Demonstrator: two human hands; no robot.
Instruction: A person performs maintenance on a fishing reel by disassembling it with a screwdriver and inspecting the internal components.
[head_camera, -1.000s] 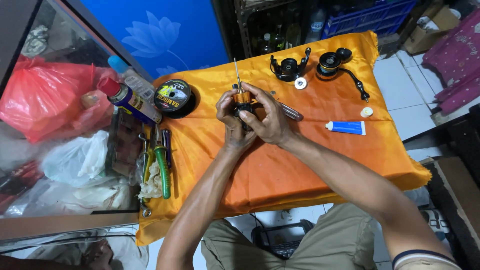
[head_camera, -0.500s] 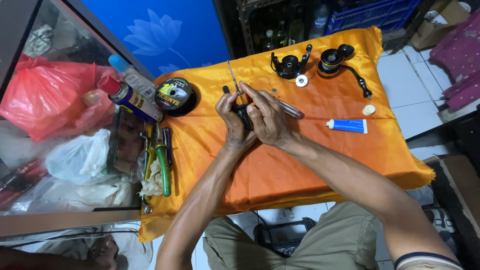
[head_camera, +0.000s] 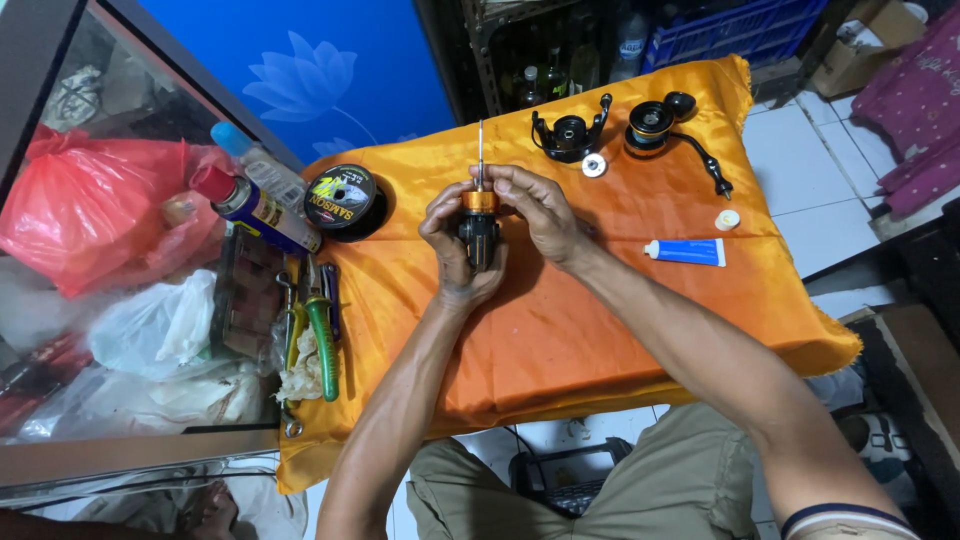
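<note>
Over the orange cloth (head_camera: 620, 330) both hands meet on a black reel body (head_camera: 479, 232) with an orange collar and a thin metal shaft pointing up. My left hand (head_camera: 452, 250) cups the body from below and the left. My right hand (head_camera: 540, 210) pinches the orange collar from the right. Farther back lie a black reel rotor (head_camera: 570, 132), a small silver ring (head_camera: 594, 165), and a black and orange spool with a crank handle (head_camera: 668, 128).
A blue and white tube (head_camera: 686, 252) and a small white cap (head_camera: 728, 219) lie at the right. A line spool (head_camera: 342, 198), a spray can (head_camera: 255, 210) and green-handled pliers (head_camera: 322, 335) sit at the left. Red and white plastic bags (head_camera: 90, 220) fill the glass case.
The reel body has been turned upright, so its shaft now points straight up instead of leaning left. Both hands kept their hold and shifted slightly with it.
</note>
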